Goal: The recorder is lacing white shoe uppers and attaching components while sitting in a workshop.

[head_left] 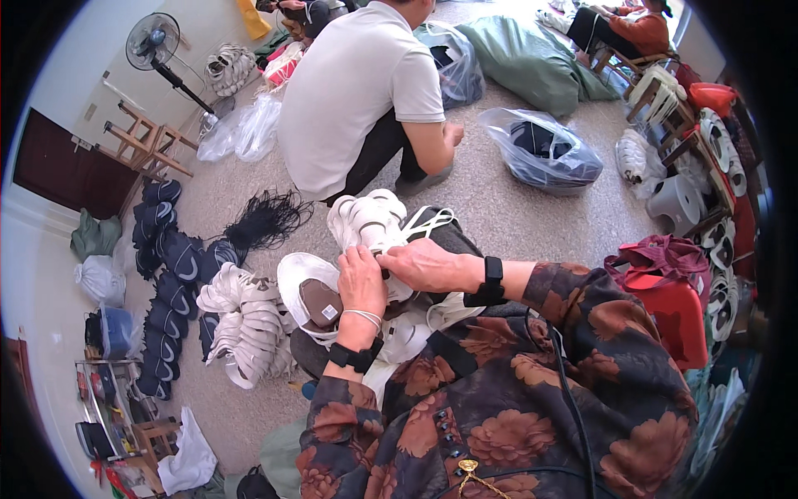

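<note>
In front of me, a stack of nested white shoe uppers rests on my lap. My left hand is closed at its near edge, fingertips gripping a white upper. Close beside it, my right hand pinches at the same edge; its fingertips are partly hidden, and I cannot tell whether a lace is also between them. Left of my left hand lies a white upper with a brown inner sole and a small white label. Pale straps or laces loop over a dark piece behind my right hand.
White nested uppers lie on the floor to my left, beyond them rows of navy ones and black laces. A person in a grey shirt sits ahead. A clear bag and red stool are on the right.
</note>
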